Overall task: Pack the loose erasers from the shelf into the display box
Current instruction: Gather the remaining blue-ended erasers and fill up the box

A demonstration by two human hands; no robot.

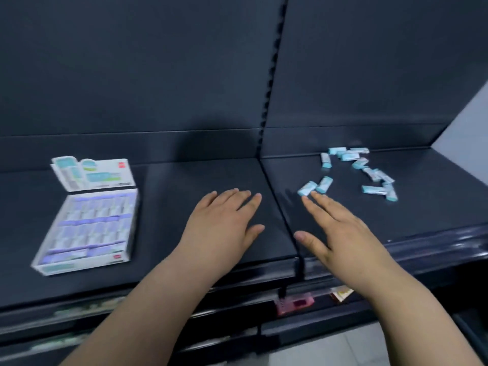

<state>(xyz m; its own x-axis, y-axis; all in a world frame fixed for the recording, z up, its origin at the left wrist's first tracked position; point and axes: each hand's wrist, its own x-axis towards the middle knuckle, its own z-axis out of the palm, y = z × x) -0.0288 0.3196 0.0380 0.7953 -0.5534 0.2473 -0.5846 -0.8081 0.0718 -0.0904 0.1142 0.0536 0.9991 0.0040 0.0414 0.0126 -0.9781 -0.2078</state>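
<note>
Erasers [350, 156], pale blue and loose, are lying scattered on the right section of the dark shelf [198, 175], with two of them [307, 188] sitting apart from the main cluster, nearer the front. Display box [79, 265] is sitting well apart on the left section, its lid flap [92, 174] standing open at the back; rows of packed pieces are showing inside, blurred. Left hand [224, 220] is hovering flat over the middle of the shelf, fingers straight and holding nothing. Right hand [340, 228] is reaching over the right section, fingers extended and empty, fingertips [306, 199] just beside the nearest eraser; contact cannot be told through the blur. A pink item [294, 305] is showing on the level below.
</note>
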